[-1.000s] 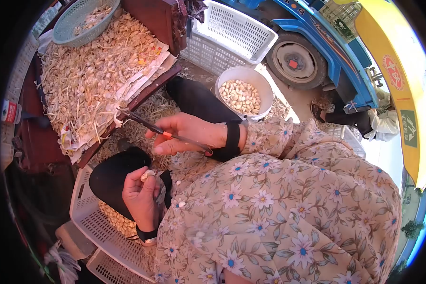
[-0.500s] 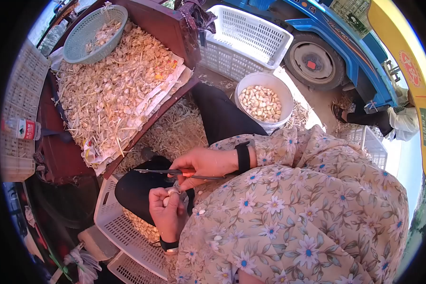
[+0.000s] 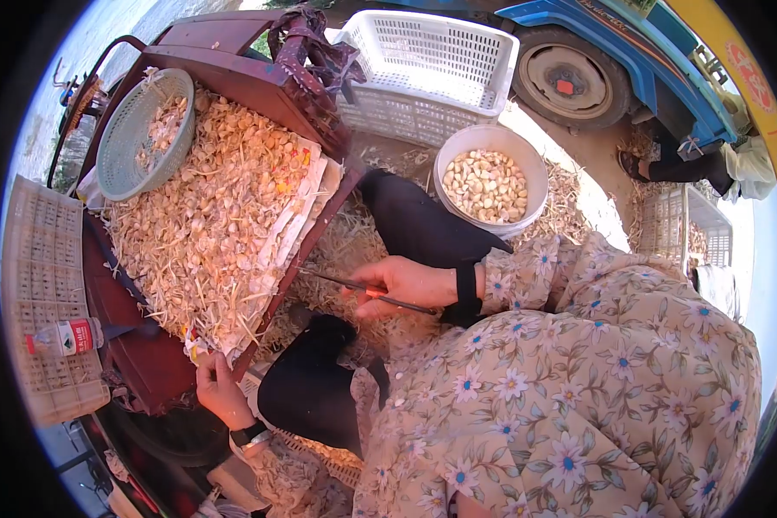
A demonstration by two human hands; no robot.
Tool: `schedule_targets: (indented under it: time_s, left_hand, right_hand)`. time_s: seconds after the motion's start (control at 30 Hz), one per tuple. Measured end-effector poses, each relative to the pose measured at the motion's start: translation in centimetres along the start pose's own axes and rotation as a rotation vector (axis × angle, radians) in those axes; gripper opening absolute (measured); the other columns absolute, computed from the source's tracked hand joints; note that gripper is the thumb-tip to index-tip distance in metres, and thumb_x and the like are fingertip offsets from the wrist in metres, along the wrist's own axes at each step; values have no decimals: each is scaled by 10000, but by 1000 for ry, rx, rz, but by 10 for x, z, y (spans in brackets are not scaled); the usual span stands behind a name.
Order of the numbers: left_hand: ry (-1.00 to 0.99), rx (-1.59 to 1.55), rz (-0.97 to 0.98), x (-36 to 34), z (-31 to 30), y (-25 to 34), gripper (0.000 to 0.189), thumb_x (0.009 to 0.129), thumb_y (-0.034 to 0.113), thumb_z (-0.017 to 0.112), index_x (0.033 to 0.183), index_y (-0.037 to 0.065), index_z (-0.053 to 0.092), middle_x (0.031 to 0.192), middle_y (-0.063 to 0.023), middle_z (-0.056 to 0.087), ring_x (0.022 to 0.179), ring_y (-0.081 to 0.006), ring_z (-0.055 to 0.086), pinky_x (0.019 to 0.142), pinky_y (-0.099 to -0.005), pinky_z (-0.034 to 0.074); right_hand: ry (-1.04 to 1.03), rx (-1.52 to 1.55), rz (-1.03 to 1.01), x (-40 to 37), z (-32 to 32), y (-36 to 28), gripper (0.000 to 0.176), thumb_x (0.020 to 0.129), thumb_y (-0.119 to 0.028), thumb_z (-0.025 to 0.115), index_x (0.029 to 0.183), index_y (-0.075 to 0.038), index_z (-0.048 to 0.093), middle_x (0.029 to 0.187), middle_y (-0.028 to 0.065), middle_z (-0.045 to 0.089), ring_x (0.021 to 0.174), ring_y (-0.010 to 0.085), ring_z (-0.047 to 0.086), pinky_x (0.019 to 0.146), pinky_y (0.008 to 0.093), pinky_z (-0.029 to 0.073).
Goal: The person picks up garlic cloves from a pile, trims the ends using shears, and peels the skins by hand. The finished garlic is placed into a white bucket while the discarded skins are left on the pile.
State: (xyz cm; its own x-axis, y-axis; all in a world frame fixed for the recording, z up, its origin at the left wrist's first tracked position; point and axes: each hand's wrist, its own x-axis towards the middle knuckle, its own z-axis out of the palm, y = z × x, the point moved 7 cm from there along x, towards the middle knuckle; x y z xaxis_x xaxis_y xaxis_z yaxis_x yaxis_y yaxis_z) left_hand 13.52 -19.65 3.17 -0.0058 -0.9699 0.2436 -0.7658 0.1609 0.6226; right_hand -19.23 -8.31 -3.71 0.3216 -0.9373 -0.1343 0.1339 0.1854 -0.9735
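My right hand (image 3: pixel 397 285) is closed around a long, thin bladed tool (image 3: pixel 328 276), with an orange-red part showing by the fingers; its tip points left toward the cart's edge. At the lower corner of the garlic pile (image 3: pixel 207 190), my left hand (image 3: pixel 222 393) has its thumb and fingers drawn together. What they pinch there, if anything, is too small to make out. The garlic, mixed with dry stalks and skins, lies on sheeting on a dark red cart (image 3: pixel 129 345).
A green basket (image 3: pixel 112 164) rests on the pile. Past my knee stands a white bucket (image 3: pixel 535 186) of peeled cloves, near a white crate (image 3: pixel 423 108). A bottle (image 3: pixel 65 337) lies at left. A blue vehicle's wheel (image 3: pixel 570 78) and another person's leg (image 3: pixel 686 170) are at upper right.
My left hand has gone from beside the tool, where it held a garlic clove, out left to the pile's corner. My right hand, still gripping the tool, has shifted slightly right; the view has turned.
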Motion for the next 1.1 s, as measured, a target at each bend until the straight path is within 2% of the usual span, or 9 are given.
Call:
schedule_targets:
  time_s: [0.07,0.17,0.27,0.3,0.43,0.53,0.67,0.93,1.1]
  left_hand:
    - [-57,-75,-40,54,50,9,174,808,169,656,783,-3,642,646,-11,577,567,-57,461,519,-220,381]
    - [-219,-48,-111,101,102,30,218,778,180,680,837,-29,661,677,-43,626,576,-103,530,559,-263,436]
    - [-321,99,97,120,143,24,228,750,167,682,879,-21,664,734,-97,660,631,-157,608,623,-281,473]
    - [-384,205,76,121,151,25,284,706,179,694,929,6,667,805,-156,666,733,-234,649,691,-313,490]
    - [-353,542,248,116,153,64,418,655,255,731,1006,41,651,883,-174,655,835,-321,627,748,-376,482]
    - [-453,593,121,115,160,60,420,671,257,720,1024,43,645,905,-171,653,836,-315,628,748,-374,483]
    - [-395,528,112,106,155,74,383,699,243,691,1011,27,644,923,-180,648,849,-310,628,752,-372,481]
    - [-378,431,128,108,159,45,369,695,214,670,1005,15,641,875,-194,646,826,-314,628,751,-375,479]
    - [-286,451,323,100,154,52,303,714,194,659,980,49,647,825,-187,645,784,-325,622,721,-389,477]
  right_hand:
    - [41,23,-37,2,-5,4,378,785,-264,703,1043,-38,545,668,-37,495,600,33,431,525,209,372]
    - [39,10,40,-3,-10,15,378,815,-210,669,1124,-46,527,766,-35,526,692,21,449,600,188,394]
    - [39,47,183,-9,-13,15,379,816,-195,667,1131,-42,520,763,-39,524,696,20,449,608,186,395]
    - [43,51,187,-8,-15,15,382,817,-194,666,1134,-41,518,764,-38,525,695,20,450,606,186,396]
    - [58,20,89,-4,-15,15,384,819,-197,663,1136,-37,516,770,-37,530,685,21,449,593,191,396]
    - [60,-5,8,0,-14,12,377,822,-203,660,1127,-32,519,768,-36,528,682,23,443,590,194,396]
    - [82,23,24,-4,-15,9,363,784,-269,695,1004,-18,553,713,21,546,679,80,479,618,252,420]
    - [68,-35,-16,-10,-16,-1,363,818,-210,666,1098,-24,528,742,-32,533,687,27,453,617,201,413]
    - [85,-61,31,-12,-22,-12,356,831,-204,649,1117,-36,520,769,-11,572,642,31,467,560,205,411]
